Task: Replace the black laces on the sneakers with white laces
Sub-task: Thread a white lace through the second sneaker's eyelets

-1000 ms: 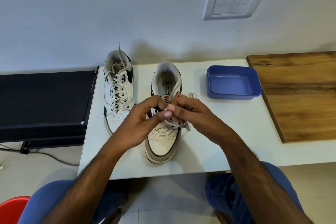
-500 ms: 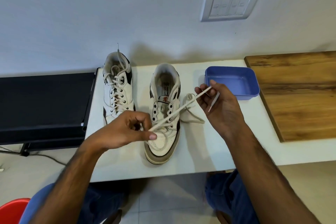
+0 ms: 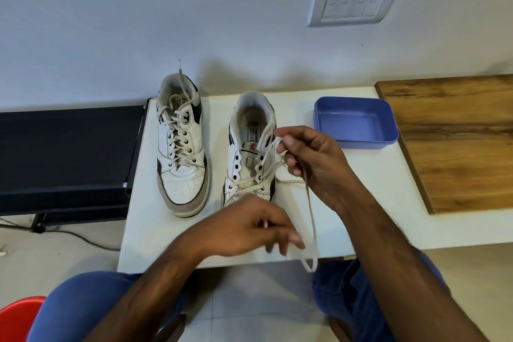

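1. Head view: the left hand (image 3: 247, 228) has drawn back toward the near table (image 3: 144, 230) edge, fingers curled on the lace (image 3: 310, 219).
2. Half a second ago it pinched beside the right sneaker (image 3: 251, 153).
3. Right hand (image 3: 311, 155) pinches the lace nearer the eyelets than before.
4. Slack is pulled through; the upper eyelets remain empty. Left sneaker (image 3: 181, 147) is laced.

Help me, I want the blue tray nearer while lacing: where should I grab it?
Pinch the blue tray by its near long rim, reaching from the front. It sits open side up with a thin raised lip, and the right hand is just beside it.
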Motion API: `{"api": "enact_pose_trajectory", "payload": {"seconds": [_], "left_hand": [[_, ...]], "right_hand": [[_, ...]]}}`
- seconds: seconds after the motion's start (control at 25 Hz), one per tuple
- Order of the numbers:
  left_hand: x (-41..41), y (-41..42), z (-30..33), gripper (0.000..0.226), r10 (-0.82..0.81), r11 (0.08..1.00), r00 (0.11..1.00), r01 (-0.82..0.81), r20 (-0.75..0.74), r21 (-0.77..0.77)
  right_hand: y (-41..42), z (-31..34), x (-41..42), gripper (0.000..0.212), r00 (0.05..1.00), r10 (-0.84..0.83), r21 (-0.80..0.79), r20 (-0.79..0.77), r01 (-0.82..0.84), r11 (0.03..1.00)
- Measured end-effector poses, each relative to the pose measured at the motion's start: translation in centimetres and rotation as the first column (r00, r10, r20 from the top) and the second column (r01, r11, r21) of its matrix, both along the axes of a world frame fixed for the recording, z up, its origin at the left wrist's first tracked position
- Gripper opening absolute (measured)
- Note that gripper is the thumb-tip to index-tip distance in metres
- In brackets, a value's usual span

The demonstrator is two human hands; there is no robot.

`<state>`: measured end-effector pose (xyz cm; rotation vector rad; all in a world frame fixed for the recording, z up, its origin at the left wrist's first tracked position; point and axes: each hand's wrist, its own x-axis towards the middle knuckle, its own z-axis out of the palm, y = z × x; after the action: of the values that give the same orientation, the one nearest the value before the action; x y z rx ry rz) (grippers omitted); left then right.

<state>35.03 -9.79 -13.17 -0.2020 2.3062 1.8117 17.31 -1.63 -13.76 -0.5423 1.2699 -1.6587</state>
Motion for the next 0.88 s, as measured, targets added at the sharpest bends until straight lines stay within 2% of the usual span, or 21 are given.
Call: {"api": "enact_pose_trajectory", "payload": {"seconds": [0.04, 0.12, 0.16, 0.2, 0.28, 0.36, 0.48, 0.6, 0.76, 0.88], "left_hand": [[0.2, -1.0, 0.1, 0.017, 0.168, 0.985, 0.982, -0.172, -0.087, -0.036], [0.8, -3.7, -0.2, 0.017, 0.505, 0.839, 0.82, -0.539, -0.269, -0.068], [1.1, -4.9, -0.5, 0.013, 0.594, 0.764, 0.74, -0.641, -0.315, -0.067], [1.3, -5.7, -0.9, 0.015, 0.624, 0.732, 0.714, -0.676, -0.318, -0.08], [1.4, -6.1, -1.6, 0.029, 0.575, 0.778, 0.779, -0.615, -0.249, -0.127], [1.1, -5.9, -1.9, 0.026, 0.542, 0.817, 0.817, -0.567, -0.197, -0.101], [1.1, -5.9, -1.4, 0.018, 0.628, 0.765, 0.748, -0.644, -0.215, -0.002], [1.4, -6.3, -1.2, 0.012, 0.682, 0.667, 0.68, -0.729, -0.269, -0.15], [1.1, -5.2, -1.2, 0.012, 0.614, 0.647, 0.695, -0.715, -0.374, -0.265], [0.9, -5.4, -1.4, 0.018, 0.613, 0.66, 0.711, -0.701, -0.344, -0.27]], "right_hand": [[0.0, -0.2, 0.1, 0.022, 0.993, 0.064, 0.024, -0.104, -0.062, 0.998], [0.0, -0.4, 0.2, 0.024, 0.955, 0.155, 0.09, -0.254, -0.137, 0.986], [0.0, -0.5, 0.4, 0.025, 0.939, 0.185, 0.11, -0.288, -0.16, 0.981], [0.0, -0.5, 0.5, 0.025, 0.931, 0.206, 0.111, -0.302, -0.18, 0.977], [-0.2, -0.4, 1.0, 0.024, 0.922, 0.22, 0.087, -0.318, -0.203, 0.975], [-0.5, -0.5, 1.2, 0.023, 0.915, 0.204, 0.07, -0.347, -0.192, 0.979], [-0.8, -0.8, 1.4, 0.022, 0.9, 0.195, 0.094, -0.391, -0.172, 0.981], [-0.9, -0.8, 1.6, 0.016, 0.883, 0.188, 0.124, -0.43, -0.149, 0.981], [-1.3, -0.8, 2.2, 0.022, 0.845, 0.206, 0.124, -0.494, -0.166, 0.978], [-1.6, -1.2, 2.5, 0.019, 0.787, 0.21, 0.179, -0.58, -0.128, 0.975]]}}
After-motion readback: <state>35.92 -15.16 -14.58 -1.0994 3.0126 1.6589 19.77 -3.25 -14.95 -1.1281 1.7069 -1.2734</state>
